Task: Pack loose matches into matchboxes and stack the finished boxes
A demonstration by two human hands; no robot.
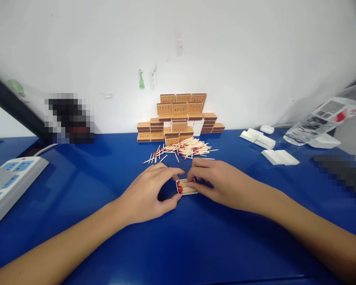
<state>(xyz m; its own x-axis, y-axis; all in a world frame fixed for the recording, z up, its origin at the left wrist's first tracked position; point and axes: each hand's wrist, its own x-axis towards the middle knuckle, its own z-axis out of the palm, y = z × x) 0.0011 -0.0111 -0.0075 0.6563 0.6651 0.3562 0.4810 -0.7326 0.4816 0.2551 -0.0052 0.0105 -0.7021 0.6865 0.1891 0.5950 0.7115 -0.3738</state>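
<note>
A small open matchbox tray [186, 187], filled with red-tipped matches, lies on the blue table [195, 245] between my hands. My left hand [150, 194] pinches the tray's left end between thumb and forefinger. From the right, my right hand [218, 182] presses its curled fingers on the tray and the matches in it. Just beyond my hands lies a loose pile of matches [185, 149]. Behind that, a stack of tan matchboxes [179, 118] stands against the white wall.
White empty box trays [280, 157] lie at the right, with more white trays [257, 137] farther back. A clear plastic bag [323, 120] rests at the far right. A white power strip [8, 182] sits at the left edge.
</note>
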